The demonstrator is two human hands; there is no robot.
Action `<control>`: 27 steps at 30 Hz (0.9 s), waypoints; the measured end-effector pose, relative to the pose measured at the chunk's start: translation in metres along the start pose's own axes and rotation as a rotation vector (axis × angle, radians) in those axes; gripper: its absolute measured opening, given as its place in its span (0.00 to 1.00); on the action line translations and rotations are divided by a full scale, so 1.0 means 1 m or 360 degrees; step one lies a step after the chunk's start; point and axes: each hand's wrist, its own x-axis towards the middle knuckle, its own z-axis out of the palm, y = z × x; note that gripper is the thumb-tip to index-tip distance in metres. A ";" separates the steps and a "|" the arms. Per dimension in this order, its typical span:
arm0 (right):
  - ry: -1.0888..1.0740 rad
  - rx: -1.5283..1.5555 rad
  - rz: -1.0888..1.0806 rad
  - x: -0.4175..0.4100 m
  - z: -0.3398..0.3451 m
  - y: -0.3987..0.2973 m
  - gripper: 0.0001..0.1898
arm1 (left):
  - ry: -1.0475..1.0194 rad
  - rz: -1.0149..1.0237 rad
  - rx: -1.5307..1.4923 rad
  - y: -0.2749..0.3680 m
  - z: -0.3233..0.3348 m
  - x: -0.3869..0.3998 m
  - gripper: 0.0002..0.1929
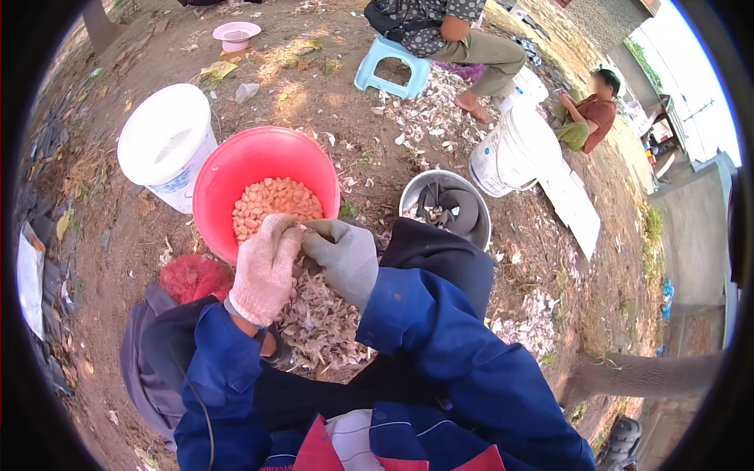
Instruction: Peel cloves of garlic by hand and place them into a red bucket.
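My left hand, in a pale knitted work glove, meets my right hand, in a grey coated glove, fingertip to fingertip. Between them is a small pinkish garlic clove, mostly hidden by the fingers. Both hands are over the near rim of a red plastic tub. Peeled garlic cloves cover the tub's bottom. On the ground below my hands, between my legs, lies a heap of garlic skins.
A white bucket stands left of the tub, and a red mesh bag lies nearer. To the right are a metal pot holding dark items and another white bucket. One person sits on a blue stool; another person sits farther right.
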 end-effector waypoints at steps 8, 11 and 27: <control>0.0042 -0.0238 -0.0090 0.010 -0.006 0.015 0.21 | -0.0093 -0.0231 -0.0063 -0.002 0.003 0.009 0.09; -0.0036 -0.0269 -0.0045 0.008 0.003 0.011 0.21 | -0.0026 -0.0361 -0.0228 -0.015 -0.002 0.003 0.10; 0.0353 -0.0557 -0.0548 0.004 -0.007 0.019 0.14 | 0.0000 -0.0959 -0.1215 -0.003 -0.011 0.005 0.14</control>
